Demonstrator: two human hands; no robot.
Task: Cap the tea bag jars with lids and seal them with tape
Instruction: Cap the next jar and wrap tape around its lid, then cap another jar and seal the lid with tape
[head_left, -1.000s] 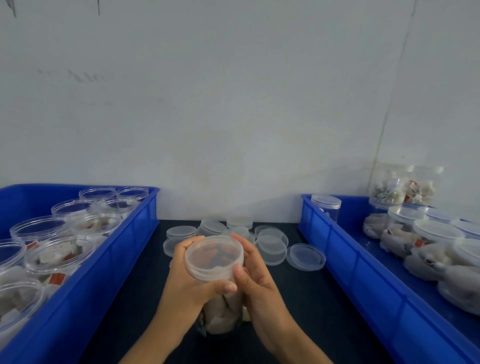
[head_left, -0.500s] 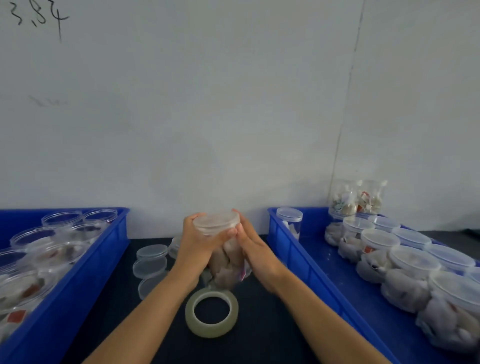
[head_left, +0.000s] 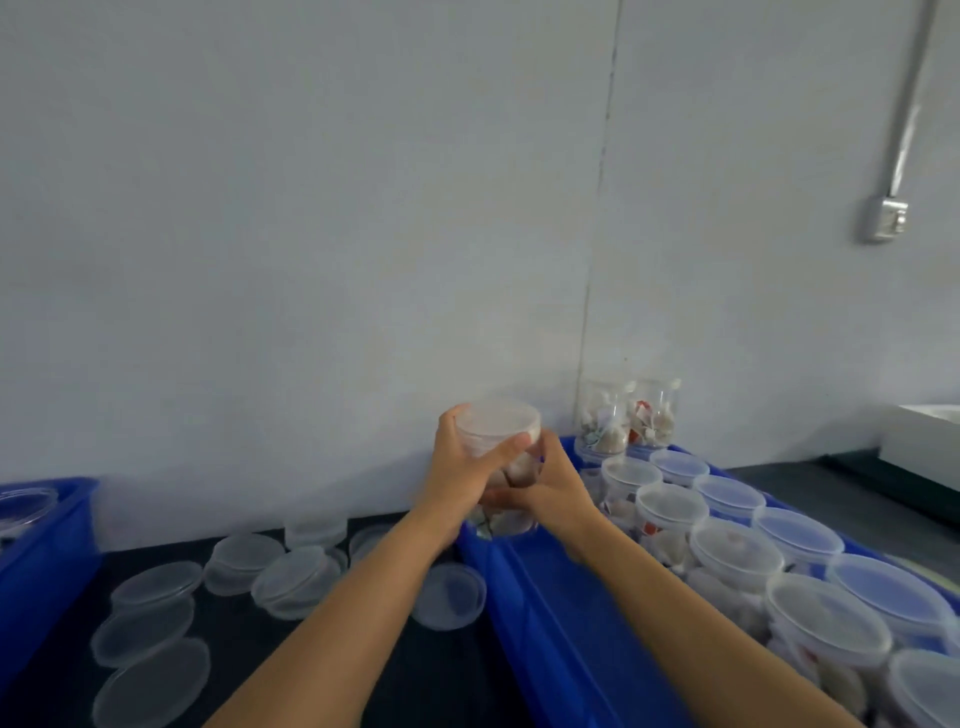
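1. Clear plastic, round and smooth-walled, makes up the jar held up over the near end of the right blue bin; pale tea bags show dimly through its side.
2. Its lid is a frosted, translucent disc with a shallow rim, sitting on the jar's mouth.
3. The left hand wraps the upper jar: fingers curled behind it, thumb pressed across the front just under the lid.
4. The right hand clasps the lower right side, fingers curled round the wall; motion blur hides the fingertips.
5. The right bin is glossy, hard plastic and holds rows of capped jars, their lids milky and flat, packed touching one another.
6. Two lidless jars of tea bags stand at the bin's far end against the wall.
7. Loose lids lie scattered on the dark desk between the bins, some overlapping, some stacked.
8. Another blue bin sits at the left edge, one clear jar rim showing in it.
9. Both forearms cross the desk and the right bin's near wall, covering part of one loose lid.
10. A grey conduit and box hang on the pale matt wall.
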